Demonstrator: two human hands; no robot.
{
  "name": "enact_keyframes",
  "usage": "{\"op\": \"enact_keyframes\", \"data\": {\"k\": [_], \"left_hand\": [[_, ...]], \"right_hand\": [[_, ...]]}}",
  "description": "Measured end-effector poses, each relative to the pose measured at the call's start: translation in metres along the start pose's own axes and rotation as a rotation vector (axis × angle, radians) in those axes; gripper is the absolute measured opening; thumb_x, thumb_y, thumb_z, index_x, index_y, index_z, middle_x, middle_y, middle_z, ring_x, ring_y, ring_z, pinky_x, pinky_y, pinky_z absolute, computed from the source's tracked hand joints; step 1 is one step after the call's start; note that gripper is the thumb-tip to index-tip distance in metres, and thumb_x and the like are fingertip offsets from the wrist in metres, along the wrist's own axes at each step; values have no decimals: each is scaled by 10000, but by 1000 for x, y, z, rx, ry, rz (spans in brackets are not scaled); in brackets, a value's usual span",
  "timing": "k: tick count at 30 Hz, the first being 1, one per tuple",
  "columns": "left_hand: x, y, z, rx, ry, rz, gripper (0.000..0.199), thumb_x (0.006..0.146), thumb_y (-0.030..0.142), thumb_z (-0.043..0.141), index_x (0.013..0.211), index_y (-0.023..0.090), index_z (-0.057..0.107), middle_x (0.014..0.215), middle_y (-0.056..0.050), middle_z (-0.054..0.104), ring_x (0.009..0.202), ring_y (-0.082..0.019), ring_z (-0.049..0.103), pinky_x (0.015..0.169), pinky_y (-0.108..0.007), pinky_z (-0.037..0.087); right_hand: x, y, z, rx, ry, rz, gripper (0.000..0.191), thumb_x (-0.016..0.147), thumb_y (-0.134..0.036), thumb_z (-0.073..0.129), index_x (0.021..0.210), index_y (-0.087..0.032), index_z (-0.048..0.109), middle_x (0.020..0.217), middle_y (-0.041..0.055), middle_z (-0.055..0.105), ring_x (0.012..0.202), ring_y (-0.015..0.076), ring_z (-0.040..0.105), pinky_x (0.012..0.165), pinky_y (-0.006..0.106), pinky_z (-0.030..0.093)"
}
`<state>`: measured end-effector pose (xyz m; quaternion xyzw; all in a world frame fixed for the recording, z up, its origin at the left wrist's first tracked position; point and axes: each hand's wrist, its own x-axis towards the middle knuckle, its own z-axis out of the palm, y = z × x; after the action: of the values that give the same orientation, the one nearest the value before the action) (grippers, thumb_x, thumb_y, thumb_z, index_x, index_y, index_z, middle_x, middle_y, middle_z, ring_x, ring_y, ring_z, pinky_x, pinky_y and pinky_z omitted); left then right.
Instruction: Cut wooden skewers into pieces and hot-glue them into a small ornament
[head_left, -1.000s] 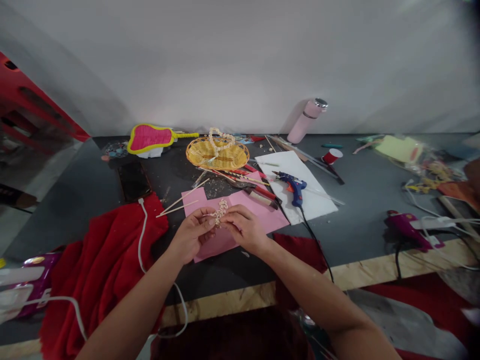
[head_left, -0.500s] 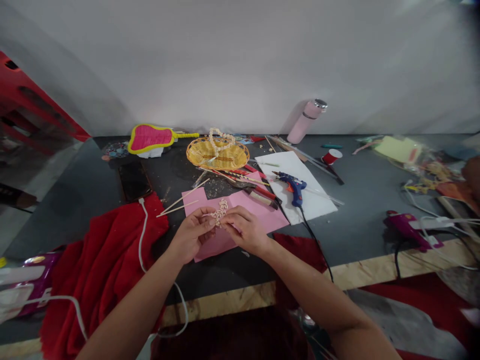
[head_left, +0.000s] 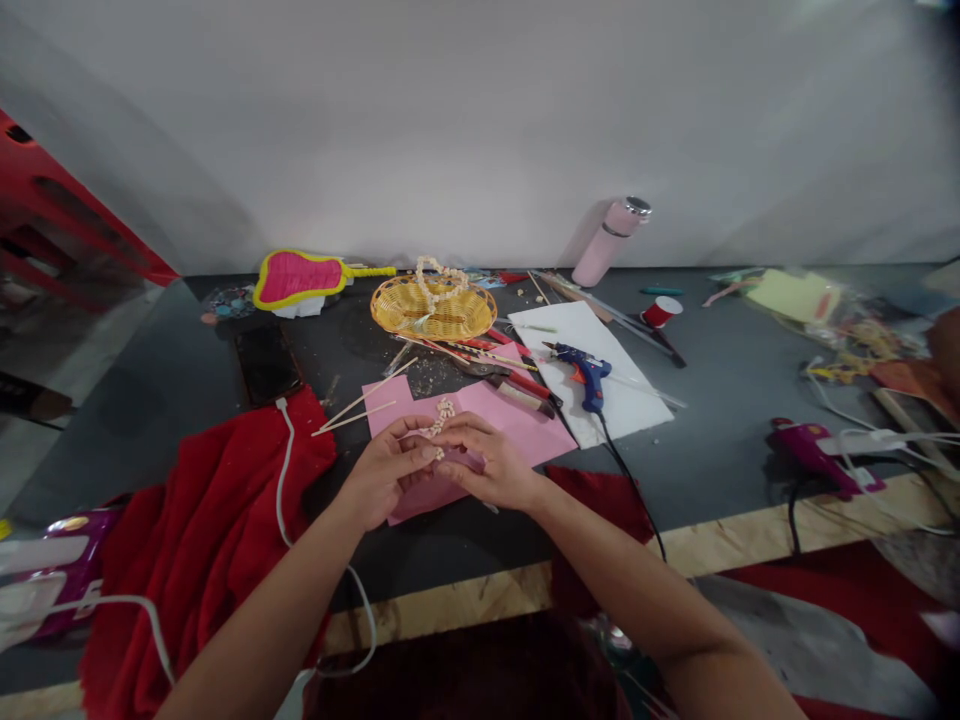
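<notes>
Hands at small pale beads

No readable text, labels, brands, numbers or signs anywhere I look — not on the pink bottle, not on the blue glue gun, not on my phone — marks too small or blurred.

Craft workshop type space: dark worktop bearing blue glue gun at center-right, thread spool farther right, loose sticks and paper scraps, center.
</notes>
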<state>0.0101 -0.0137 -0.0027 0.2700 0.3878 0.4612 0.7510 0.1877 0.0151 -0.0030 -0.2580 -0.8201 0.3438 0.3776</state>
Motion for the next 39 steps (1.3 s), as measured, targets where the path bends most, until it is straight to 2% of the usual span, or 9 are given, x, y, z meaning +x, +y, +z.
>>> {"op": "enact_keyframes", "data": {"k": [4, 9, 17, 23, 31, 39], "left_hand": [[1, -1, 0, 25, -23, 14, 415, 666, 157, 726, 1031, 160, 527, 665, 20, 611, 524, -66, 552, 515, -170, 433], [0, -1, 0, 15, -17, 11, 390, 699, 196, 703, 1046, 166, 528, 730, -3, 630, 586, -82, 578, 559, -189, 449], [2, -2, 0, 66, 3, 16, 481, 632, 143, 748, 1056, 176, 522, 742, -3, 644, 630, -82, 584, 598, -179, 433], [1, 0, 2, 56, -9, 12, 465, 645, 150, 737, 1055, 175, 521, 755, -11, 645, 635, -88, 589, 606, -192, 441], [0, 1, 3, 52, -22, 5, 501, 629, 134, 744, 1072, 171, 514, 726, -2, 636, 652, -92, 597, 628, -193, 456], [-1, 2, 3, 54, -18, -11, 503, 622, 144, 751, 1067, 172, 519, 743, -8, 640, 668, -98, 605, 633, -192, 455]], "right_hand": [[-2, 4, 2, -5, 31, -14, 222, 809, -213, 597, 1031, -210, 601, 1005, 80, 572, 996, 173, 542, 884, 339, 470], [-2, 6, 3, -31, 48, -21, 208, 808, -220, 600, 1016, -221, 609, 994, 72, 573, 974, 168, 547, 870, 332, 480], [-2, 5, 4, -45, 55, -26, 183, 801, -202, 591, 982, -205, 616, 971, 70, 566, 941, 155, 557, 850, 310, 484], [-1, 3, 4, -27, 65, -21, 158, 810, -222, 583, 964, -212, 617, 953, 68, 567, 932, 157, 562, 841, 315, 490], [-5, 6, 0, 24, -39, 4, 252, 784, -219, 622, 1035, -204, 597, 1054, 89, 554, 1032, 179, 531, 913, 348, 455], [-4, 4, -2, 39, -63, 1, 261, 786, -221, 622, 1043, -196, 587, 1048, 83, 545, 1014, 168, 538, 899, 331, 454]]}}
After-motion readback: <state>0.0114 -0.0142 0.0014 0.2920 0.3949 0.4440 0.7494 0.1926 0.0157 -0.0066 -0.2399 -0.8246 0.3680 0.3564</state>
